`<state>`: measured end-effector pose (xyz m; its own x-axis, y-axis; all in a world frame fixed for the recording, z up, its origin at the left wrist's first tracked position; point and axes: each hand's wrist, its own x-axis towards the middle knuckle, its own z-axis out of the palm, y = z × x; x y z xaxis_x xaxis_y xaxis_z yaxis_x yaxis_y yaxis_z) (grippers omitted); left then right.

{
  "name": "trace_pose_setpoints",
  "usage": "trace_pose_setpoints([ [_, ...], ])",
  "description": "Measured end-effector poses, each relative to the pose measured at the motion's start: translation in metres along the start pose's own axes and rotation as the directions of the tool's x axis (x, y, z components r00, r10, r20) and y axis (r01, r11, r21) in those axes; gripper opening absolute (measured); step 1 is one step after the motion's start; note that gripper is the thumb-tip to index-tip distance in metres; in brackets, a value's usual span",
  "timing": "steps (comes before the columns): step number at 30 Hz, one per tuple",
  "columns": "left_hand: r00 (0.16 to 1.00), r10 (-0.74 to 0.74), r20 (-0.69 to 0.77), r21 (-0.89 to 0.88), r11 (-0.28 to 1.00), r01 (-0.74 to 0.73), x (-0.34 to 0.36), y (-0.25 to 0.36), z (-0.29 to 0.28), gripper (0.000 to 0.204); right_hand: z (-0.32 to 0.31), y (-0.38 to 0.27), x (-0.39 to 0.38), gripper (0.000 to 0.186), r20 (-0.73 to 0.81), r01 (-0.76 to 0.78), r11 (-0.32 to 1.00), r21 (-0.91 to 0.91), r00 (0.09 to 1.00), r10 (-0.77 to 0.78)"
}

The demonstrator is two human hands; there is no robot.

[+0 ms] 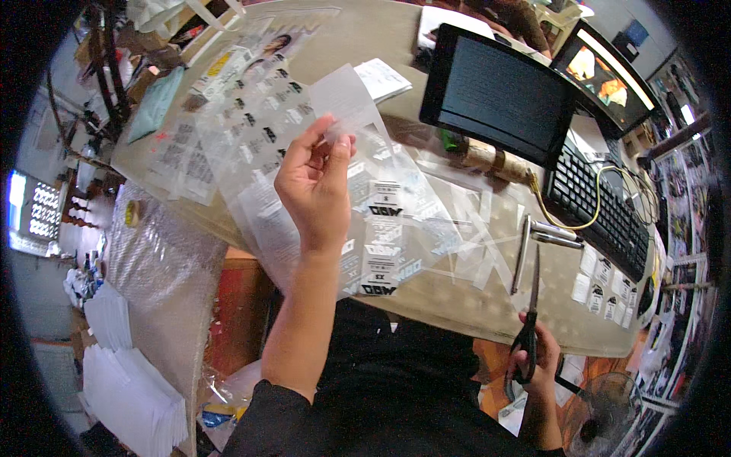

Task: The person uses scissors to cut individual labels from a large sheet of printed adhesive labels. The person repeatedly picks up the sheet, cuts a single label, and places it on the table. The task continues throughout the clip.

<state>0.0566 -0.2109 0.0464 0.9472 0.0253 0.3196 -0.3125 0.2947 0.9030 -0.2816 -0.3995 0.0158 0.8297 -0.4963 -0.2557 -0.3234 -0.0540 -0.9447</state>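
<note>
My left hand (320, 183) pinches a small translucent sheet (343, 95) between thumb and fingers, over larger printed translucent sheets (251, 122) spread on the desk (396, 312). Beneath and right of that hand, more sheets carry black and pale printed labels (384, 228). My right hand (533, 350) holds black-handled scissors (525, 343), blades pointing up along the desk's front edge. Beyond the blades lie thin transparent offcut strips (487, 236), metal tools (552, 232) and rows of small cut labels (609, 293).
A tablet (495, 91), monitor (601, 80), keyboard (601, 213), yellow cable (560, 225) and brown roll (487, 160) occupy the right. Paper stacks (133, 396) and bubble wrap (160, 266) are at lower left; a fan (601, 419) stands lower right. Part of another person (525, 23) shows behind the screens.
</note>
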Motion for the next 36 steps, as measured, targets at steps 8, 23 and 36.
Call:
trace_pose_setpoints([
  [8, 0.984, -0.170, -0.050, -0.291, 0.945, 0.148, -0.059, 0.024, 0.006, 0.021, 0.029, -0.023, -0.002, 0.071, 0.216, -0.124, 0.971, 0.205, 0.973, 0.079],
  [23, 0.863, -0.469, 0.190, -0.024, 0.876, 0.481, -0.166, 0.014, 0.046, 0.022, 0.063, 0.001, -0.021, 0.079, 0.365, -0.166, 0.922, 0.350, 0.930, 0.029],
  [36, 0.848, -0.474, 0.236, 0.042, 0.877, 0.478, -0.182, 0.010, 0.035, 0.022, 0.078, 0.010, -0.002, 0.077, 0.368, -0.045, 0.958, 0.281, 0.928, -0.064],
])
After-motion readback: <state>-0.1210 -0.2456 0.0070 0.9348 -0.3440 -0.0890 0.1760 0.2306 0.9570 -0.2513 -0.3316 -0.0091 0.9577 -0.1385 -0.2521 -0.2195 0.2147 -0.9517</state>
